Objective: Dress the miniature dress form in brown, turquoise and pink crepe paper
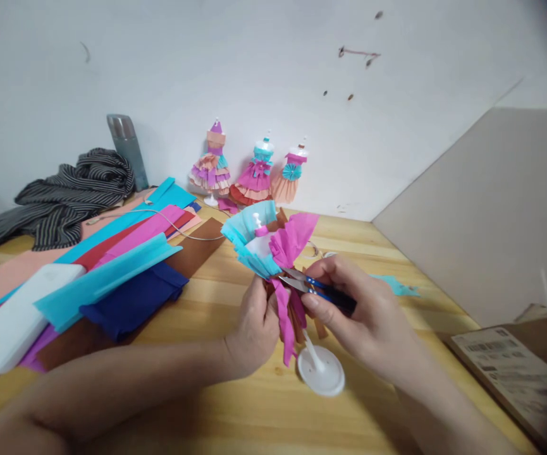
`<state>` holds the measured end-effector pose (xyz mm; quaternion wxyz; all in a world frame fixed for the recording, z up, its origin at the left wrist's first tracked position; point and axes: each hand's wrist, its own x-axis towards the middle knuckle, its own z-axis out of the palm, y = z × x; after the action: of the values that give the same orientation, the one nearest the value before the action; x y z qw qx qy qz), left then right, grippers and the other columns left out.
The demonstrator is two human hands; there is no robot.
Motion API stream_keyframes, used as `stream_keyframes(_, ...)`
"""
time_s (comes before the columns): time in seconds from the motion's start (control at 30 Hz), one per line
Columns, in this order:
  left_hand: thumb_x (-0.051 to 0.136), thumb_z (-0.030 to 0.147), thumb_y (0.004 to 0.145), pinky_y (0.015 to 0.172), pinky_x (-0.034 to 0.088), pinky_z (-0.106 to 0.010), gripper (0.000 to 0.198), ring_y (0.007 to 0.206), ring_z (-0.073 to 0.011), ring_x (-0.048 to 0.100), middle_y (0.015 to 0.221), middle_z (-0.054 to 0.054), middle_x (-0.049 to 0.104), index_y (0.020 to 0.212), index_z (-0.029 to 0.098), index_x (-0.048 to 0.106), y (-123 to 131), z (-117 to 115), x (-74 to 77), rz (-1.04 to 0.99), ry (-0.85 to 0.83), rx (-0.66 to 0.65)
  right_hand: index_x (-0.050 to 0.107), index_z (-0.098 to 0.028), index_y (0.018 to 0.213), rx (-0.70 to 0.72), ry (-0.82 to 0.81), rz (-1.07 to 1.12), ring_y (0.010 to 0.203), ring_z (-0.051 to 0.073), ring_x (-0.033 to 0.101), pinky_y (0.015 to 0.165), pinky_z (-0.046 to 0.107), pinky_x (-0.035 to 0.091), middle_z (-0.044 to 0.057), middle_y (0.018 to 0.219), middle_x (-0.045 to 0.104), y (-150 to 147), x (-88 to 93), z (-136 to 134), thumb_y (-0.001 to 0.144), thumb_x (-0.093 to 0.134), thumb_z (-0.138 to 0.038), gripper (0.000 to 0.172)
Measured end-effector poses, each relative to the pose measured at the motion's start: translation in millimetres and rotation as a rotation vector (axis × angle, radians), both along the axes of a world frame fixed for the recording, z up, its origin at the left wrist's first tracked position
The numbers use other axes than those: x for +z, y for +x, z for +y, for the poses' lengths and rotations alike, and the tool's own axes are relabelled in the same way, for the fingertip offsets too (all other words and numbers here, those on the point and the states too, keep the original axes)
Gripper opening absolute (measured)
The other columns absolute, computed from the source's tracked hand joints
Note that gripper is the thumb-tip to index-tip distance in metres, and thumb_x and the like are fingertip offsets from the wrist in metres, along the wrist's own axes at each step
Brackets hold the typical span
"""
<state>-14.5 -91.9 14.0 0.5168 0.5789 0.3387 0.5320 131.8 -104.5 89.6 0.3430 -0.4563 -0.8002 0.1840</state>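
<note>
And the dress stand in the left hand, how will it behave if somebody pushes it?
The dress stand might tip, since its ruffled paper spreads wide above a thin stem. The paper would likely crumple easily, as it looks thin and creased.

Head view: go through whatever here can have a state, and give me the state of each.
Left hand: closed around the small mannequin
Right hand: gripping the snips
Snips: blades slightly apart, at the pink paper
Small mannequin: tilted, partly dressed
Pink paper: gathered, flared
Back mannequins: dressed, standing
Bottle: capped
Striped cloth: crumpled
Dark blue paper: folded
</note>
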Motion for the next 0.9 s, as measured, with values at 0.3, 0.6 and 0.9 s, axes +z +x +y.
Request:
stream_keyframes(0.3,0.038,0.032,0.091,0.085,0.048,-0.041,0.015,0.093,-0.0257,0.062,0.099,-0.011,0.067,0.099,0.022,0.047,-9.4,9.6,0.4,0.296,0.192,0.113,0.053,-0.022,0.089,-0.005,0.201,0.003,0.056,0.012,0.051,0.051,0.025,0.038,0.000,0.070,0.058,-3.5,8.6,-10.4,0.091,0.057,-0.029,0.008)
stream_keyframes(0.6,0.037,0.028,0.092,0.082,0.049,-0.040,0.013,0.091,-0.0237,0.062,0.099,-0.011,0.067,0.094,0.022,0.048,-6.7,11.2,6.8,0.330,0.295,0.178,0.051,-0.021,0.088,-0.056,0.201,0.015,0.058,0.012,0.050,0.053,0.025,0.039,0.000,0.072,0.057,-1.9,7.5,-11.4,0.091,0.057,-0.026,0.009)
stream_keyframes(0.9,0.037,0.029,0.090,0.067,0.052,-0.037,0.018,0.072,-0.0222,0.062,0.078,-0.008,0.066,0.081,0.022,0.052,-10.2,19.2,7.8,0.407,0.450,0.228,0.051,-0.021,0.090,0.044,0.066,0.094,0.058,0.010,0.051,0.053,0.023,0.040,-0.002,0.072,0.057,7.5,19.6,-14.8,0.093,0.055,-0.028,0.009)
